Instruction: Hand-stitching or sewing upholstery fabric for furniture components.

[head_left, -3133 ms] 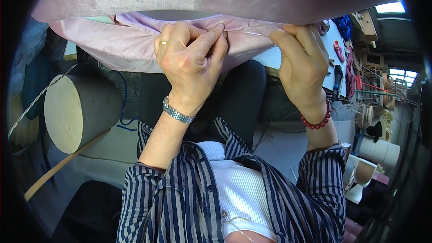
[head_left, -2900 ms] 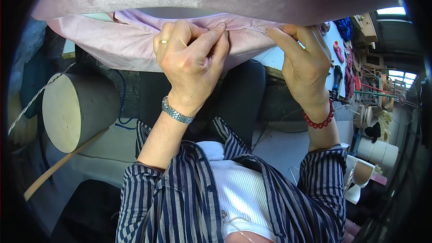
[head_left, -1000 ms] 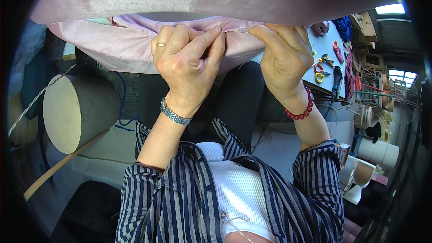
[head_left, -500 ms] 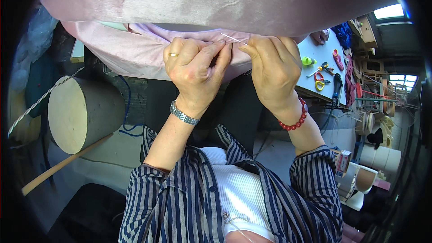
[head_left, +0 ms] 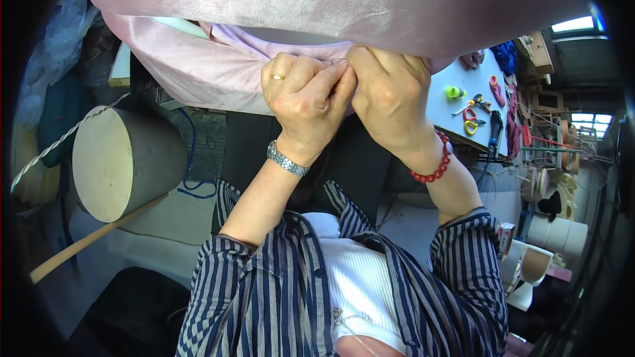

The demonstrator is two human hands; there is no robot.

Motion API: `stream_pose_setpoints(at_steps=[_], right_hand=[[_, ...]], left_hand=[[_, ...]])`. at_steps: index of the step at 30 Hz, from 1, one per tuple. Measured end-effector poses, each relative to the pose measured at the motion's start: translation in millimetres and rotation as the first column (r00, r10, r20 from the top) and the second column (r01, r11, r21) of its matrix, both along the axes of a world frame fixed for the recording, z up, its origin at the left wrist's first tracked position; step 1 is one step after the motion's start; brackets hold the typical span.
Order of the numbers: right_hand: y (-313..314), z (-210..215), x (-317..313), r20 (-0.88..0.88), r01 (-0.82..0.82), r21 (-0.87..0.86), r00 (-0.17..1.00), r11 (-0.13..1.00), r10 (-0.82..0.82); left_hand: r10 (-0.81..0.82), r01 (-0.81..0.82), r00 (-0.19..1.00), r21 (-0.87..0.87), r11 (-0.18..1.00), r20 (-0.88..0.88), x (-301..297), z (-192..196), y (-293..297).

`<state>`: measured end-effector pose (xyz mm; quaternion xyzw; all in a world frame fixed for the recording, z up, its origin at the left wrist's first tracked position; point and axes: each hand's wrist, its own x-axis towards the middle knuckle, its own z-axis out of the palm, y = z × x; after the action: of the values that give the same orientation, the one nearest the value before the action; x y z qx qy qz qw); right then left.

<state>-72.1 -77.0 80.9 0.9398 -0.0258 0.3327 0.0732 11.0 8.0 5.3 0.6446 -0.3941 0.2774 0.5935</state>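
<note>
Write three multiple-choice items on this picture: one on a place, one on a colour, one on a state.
1. Where are the scissors?
A. on the white table at the right
B. on the cylinder
C. in the left hand

2. What colour is the bracelet on the right wrist?
A. blue
B. red
C. green

3. How do the two hands stand?
A. far apart
B. hanging at the sides
C. close together, pinching the pink fabric

Answers:
1 A, they lie among small tools on the white top.
2 B, its beads are red.
3 C, the left hand and right hand meet at the fabric's edge.
</note>
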Motion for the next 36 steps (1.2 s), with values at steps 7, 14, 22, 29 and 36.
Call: stream_pose_setpoints(at_steps=[7, 14, 22, 29, 36], right_hand=[[44, 6, 23, 0.378, -0.454, 0.188, 0.852, 0.871, 0.362], [9, 96, -100, 0.594, -0.516, 0.620, 0.801, 0.591, 0.076], [-46, 221, -290, 0.887, -0.471, 0.218, 0.461, 0.855, 0.028], [-84, 191, -311, 0.893, -0.047, 0.193, 0.421, 0.980, -0.156], [-25, 26, -97, 0.150, 0.026, 0.510, 0.982, 0.860, -0.118]], left_hand=[[-0.067, 0.071, 0.996, 0.057, 0.996, -0.059, 5, -27, -1], [0.004, -0.004, 0.999, 0.015, 1.000, -0.042, -4, 4, -7], [0.016, -0.015, 0.999, 0.029, 0.999, -0.036, -2, -1, -4], [0.039, -0.038, 0.999, 0.031, 0.999, -0.034, 0, -2, -1], [0.048, -0.048, 0.998, 0.031, 0.998, -0.027, 0, -8, -2]])
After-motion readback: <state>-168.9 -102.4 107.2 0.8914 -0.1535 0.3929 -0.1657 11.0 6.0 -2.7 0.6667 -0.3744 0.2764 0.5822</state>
